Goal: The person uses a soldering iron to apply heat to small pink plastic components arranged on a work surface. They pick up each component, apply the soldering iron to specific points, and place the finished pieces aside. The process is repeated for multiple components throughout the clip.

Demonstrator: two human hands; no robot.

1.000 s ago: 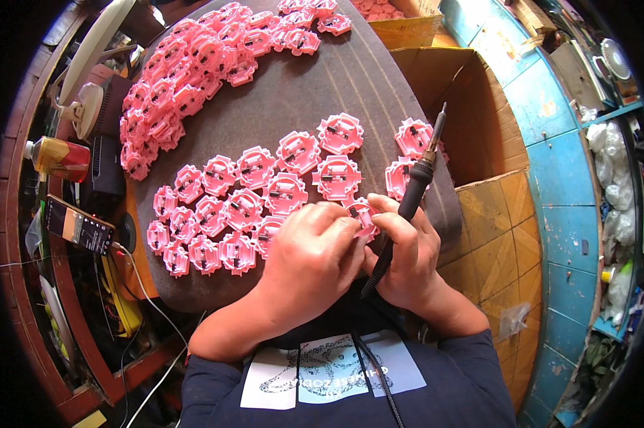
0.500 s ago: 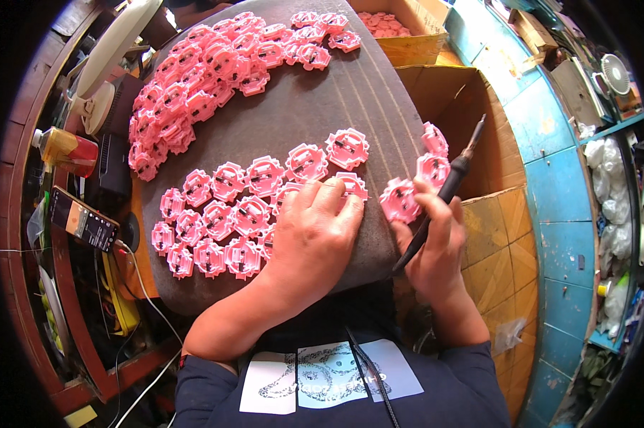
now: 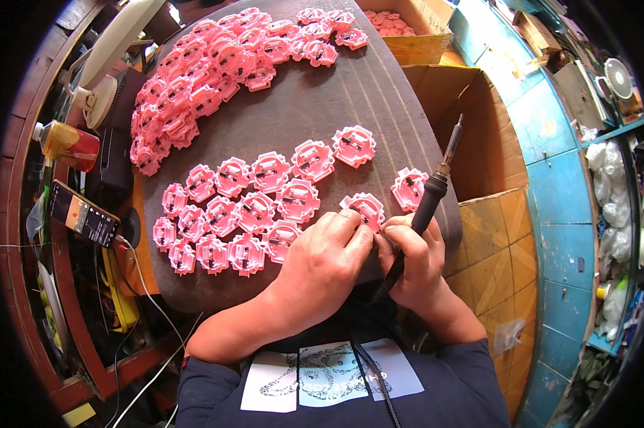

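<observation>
- Centre: one pink part (image 3: 365, 210), tilted, lies at my fingertips, near the front edge of the dark tabletop (image 3: 329, 100).
- Left hand (image 3: 325, 251): my grip is drawn closed, thumb and forefinger together on the near left edge of this part; the other fingers curl beneath, their tips hidden.
- Right hand (image 3: 416, 262): my grip is closed about the black handle of a soldering iron (image 3: 429, 202), while thumb and forefinger meet the part's near right edge.
- The iron slants across my right fingers, its metal tip pointing up and away from me, clear of the part.
- Right of centre: a single part (image 3: 409, 190) lies just beside the iron.
- Left of centre: three loose rows (image 3: 256, 212) of like parts, each bearing a small dark fitting, many touching their neighbours.
- Upper left: a large heap (image 3: 201, 82) of the same parts, well apart from my hands.
- Beyond the right edge: a deep carton (image 3: 436, 121); behind it, a second box (image 3: 416, 50) holding more pink pieces.
- Far left: a lit phone (image 3: 84, 215) beside the tabletop.
</observation>
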